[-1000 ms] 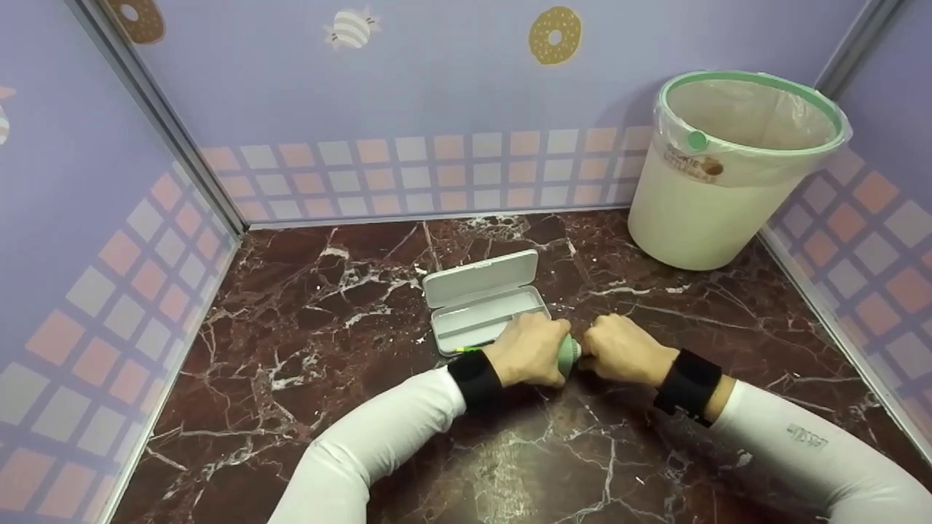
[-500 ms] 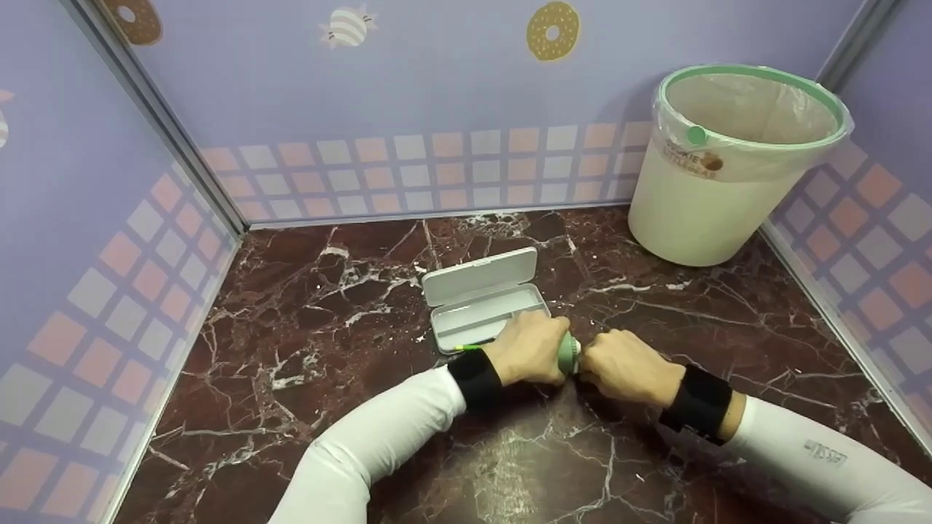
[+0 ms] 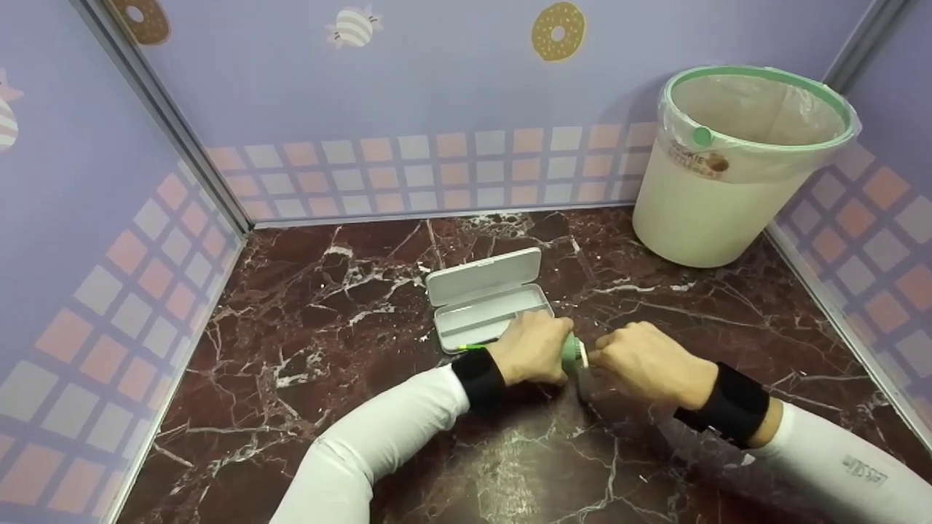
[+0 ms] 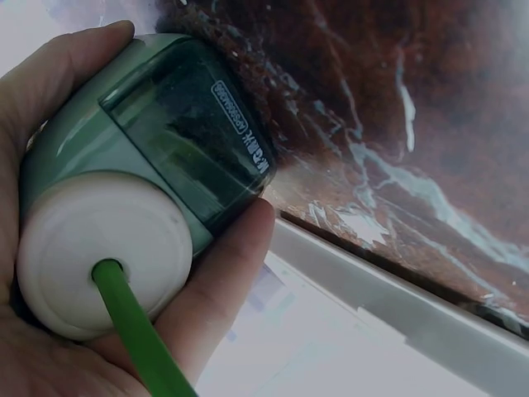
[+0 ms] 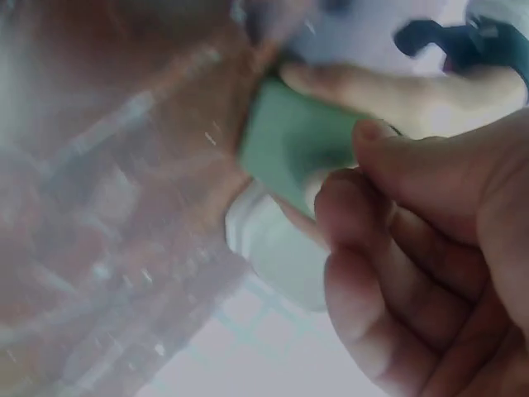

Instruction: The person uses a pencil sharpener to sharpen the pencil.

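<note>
My left hand point(image 3: 530, 348) grips a green hand-crank pencil sharpener point(image 4: 149, 124) from above, thumb and fingers curled round its body. In the left wrist view, a green pencil point(image 4: 140, 335) sticks out of the hole in the sharpener's round white front point(image 4: 62, 248). My right hand point(image 3: 644, 362) is at the sharpener's other end, fingers curled in, with thumb and forefinger pinching the pale crank knob point(image 5: 313, 187). In the head view, the far end of the pencil overlaps an open white pencil case point(image 3: 484, 309) beyond the left hand.
A pale bin point(image 3: 713, 211) with a green rim and a plastic liner stands at the back right. Purple panel walls point(image 3: 408, 80) with printed squares border the dark red marbled tabletop point(image 3: 335, 407). Small white specks lie near the case.
My right hand has shifted right, and a white strip of the crank now shows between the hands. My left hand and the sharpener stay nearly in place.
</note>
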